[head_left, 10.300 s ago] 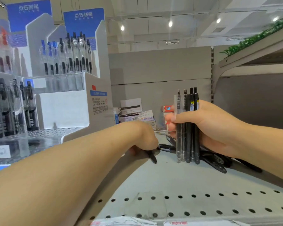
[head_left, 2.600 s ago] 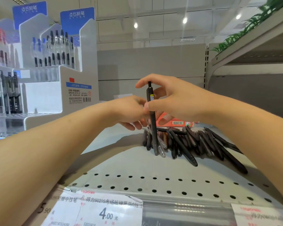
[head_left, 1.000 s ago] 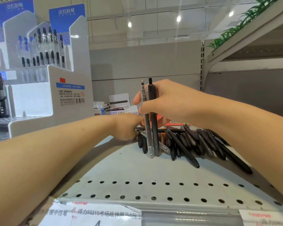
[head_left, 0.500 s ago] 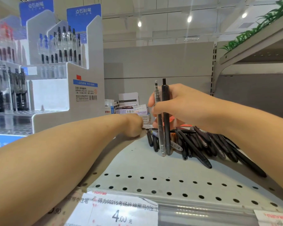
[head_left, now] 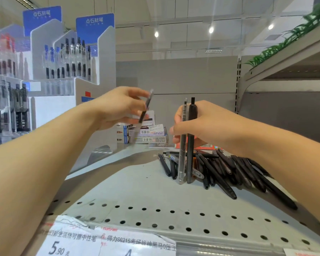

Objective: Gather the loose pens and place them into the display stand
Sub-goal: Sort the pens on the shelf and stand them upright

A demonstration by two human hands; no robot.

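Black plastic pens, loose pile: right hand grips two upright; left hand pinches another (blurred, apparently); gathering continues, white display stand next.

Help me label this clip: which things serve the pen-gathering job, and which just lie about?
Job: blurred dark pen in left hand; clear pen and black pen in right hand; pile of black pens; white display stand.
Lying about: small barcoded boxes; paper price labels.

Two bare forearms, no sleeves, cuffs, watch, bracelet or rings in view. Left hand motion-blurred, especially at the fingers. Right hand sharp, knuckles and short plain nails faintly visible. Gloveless throughout.
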